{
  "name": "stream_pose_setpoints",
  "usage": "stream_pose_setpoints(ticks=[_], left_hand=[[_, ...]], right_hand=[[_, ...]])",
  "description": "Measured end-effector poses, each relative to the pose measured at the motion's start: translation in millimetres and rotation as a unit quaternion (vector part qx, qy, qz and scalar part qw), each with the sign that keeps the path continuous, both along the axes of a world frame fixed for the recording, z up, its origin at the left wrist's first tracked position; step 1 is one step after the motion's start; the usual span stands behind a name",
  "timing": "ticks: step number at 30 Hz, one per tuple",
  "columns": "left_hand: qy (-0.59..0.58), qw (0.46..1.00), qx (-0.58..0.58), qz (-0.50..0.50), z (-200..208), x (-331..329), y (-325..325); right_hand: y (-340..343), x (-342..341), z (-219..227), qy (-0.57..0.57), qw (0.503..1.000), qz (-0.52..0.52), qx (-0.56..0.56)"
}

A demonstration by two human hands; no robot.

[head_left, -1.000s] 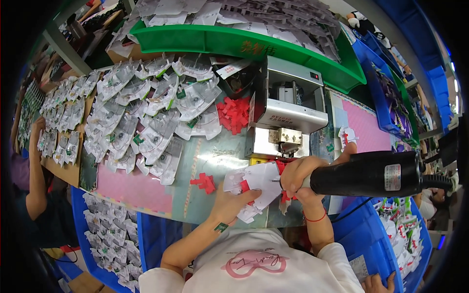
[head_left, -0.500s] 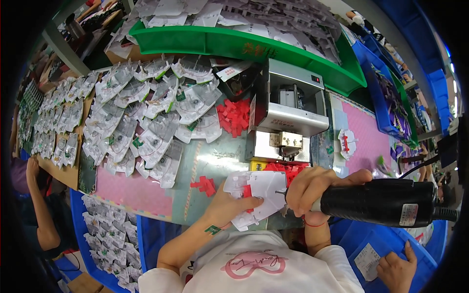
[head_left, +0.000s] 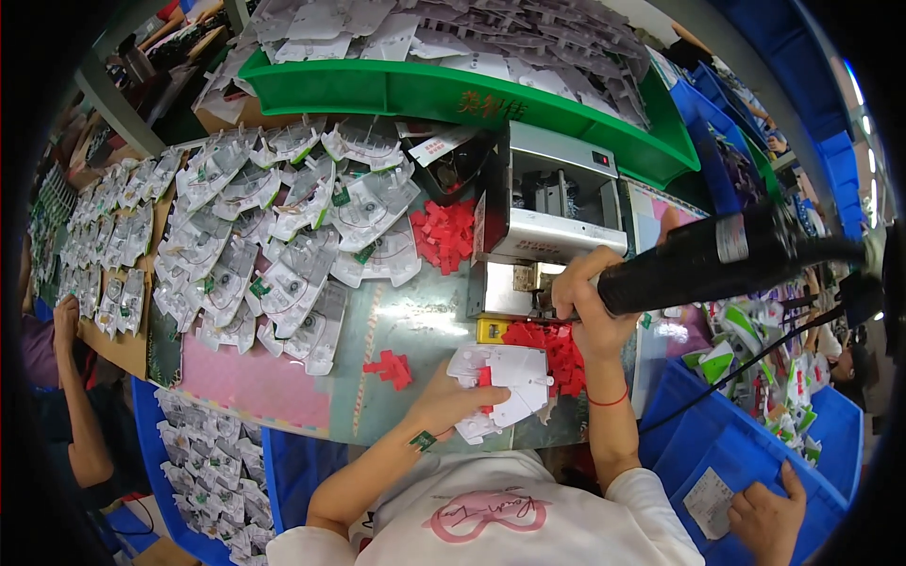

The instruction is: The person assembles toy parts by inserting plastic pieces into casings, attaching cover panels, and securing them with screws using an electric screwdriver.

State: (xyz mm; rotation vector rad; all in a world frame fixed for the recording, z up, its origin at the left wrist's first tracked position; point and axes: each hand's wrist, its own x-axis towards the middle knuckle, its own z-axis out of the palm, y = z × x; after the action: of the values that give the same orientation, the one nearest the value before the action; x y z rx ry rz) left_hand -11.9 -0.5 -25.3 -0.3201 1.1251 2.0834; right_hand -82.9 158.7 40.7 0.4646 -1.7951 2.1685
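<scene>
My left hand [head_left: 449, 398] grips a white plastic housing [head_left: 521, 377] close to my chest, thumb on top beside a red piece [head_left: 485, 377] set on it. A small green circuit board [head_left: 422, 441] lies on my left wrist. In my right hand [head_left: 593, 294] is a black electric screwdriver [head_left: 661, 267], tilted, its front end at the lower front of a silver screw feeder [head_left: 566, 241]. My fingers hide most of the bit's tip. Just beyond the housing lies a heap of red pieces [head_left: 566, 358], with a few more red pieces [head_left: 387, 370] left of my left hand.
Rows of white housings [head_left: 274, 236] cover the table's left. Another red heap [head_left: 444, 236] sits beside the feeder. A green bin [head_left: 396, 90] of white parts spans the back. Blue bins [head_left: 717, 453] stand right and lower left. Other people's hands [head_left: 769, 514] show at both sides.
My right hand has carried the screwdriver up and away from the housing to the front of the screw feeder. My left hand still holds the housing, almost in place.
</scene>
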Motion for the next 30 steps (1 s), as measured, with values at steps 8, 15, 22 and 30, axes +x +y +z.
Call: stream_pose_setpoints(ticks=[8, 15, 22, 30], left_hand=[[0.006, 0.999, 0.029, -0.04, 7, -5, 3], [0.005, 0.997, 0.037, -0.071, 16, -4, 5], [-0.019, 0.994, 0.05, -0.097, 23, -8, 6], [0.103, 0.99, -0.068, -0.072, 31, -5, 15]], right_hand=[[-5, 25, 15, -0.028, 0.975, 0.183, -0.124], [1, 29, -6, 0.005, 0.966, 0.222, -0.133], [2, 26, 16, 0.012, 0.939, 0.331, -0.087], [8, 28, 31, -0.005, 0.955, 0.295, -0.015]])
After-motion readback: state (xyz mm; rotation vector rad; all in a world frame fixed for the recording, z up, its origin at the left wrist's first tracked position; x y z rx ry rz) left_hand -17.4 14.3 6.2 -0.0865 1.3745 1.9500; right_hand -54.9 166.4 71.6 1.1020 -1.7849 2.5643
